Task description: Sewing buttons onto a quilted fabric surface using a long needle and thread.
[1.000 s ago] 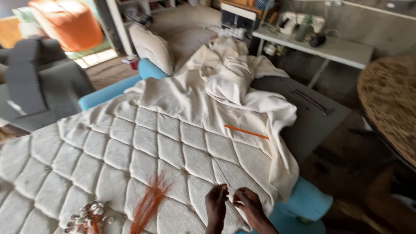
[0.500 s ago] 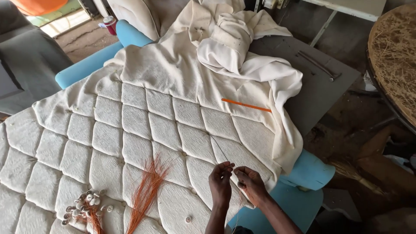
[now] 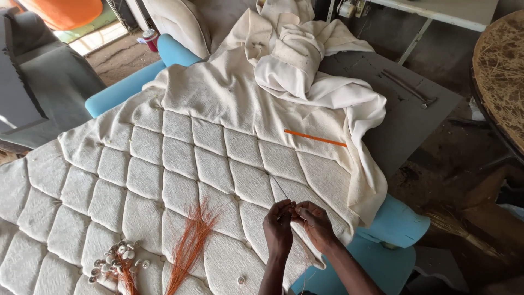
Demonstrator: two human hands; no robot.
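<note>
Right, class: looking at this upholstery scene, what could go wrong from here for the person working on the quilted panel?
The hands, left hand and right hand, pinch a thin needle-like tool close together, so a fingertip could get pricked. The loose orange threads lie nearby and might tangle. The small pile of buttons sits near the quilted panel edge and could roll off.

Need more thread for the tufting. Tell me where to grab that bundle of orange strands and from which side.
Grip the bundle of orange strands at its narrow lower part, where the strands run close together; the upper end fans out loose. Probably come from above with the left hand, since the bundle lies flat on the quilted panel to that hand's left, clear of the pile of buttons.
</note>
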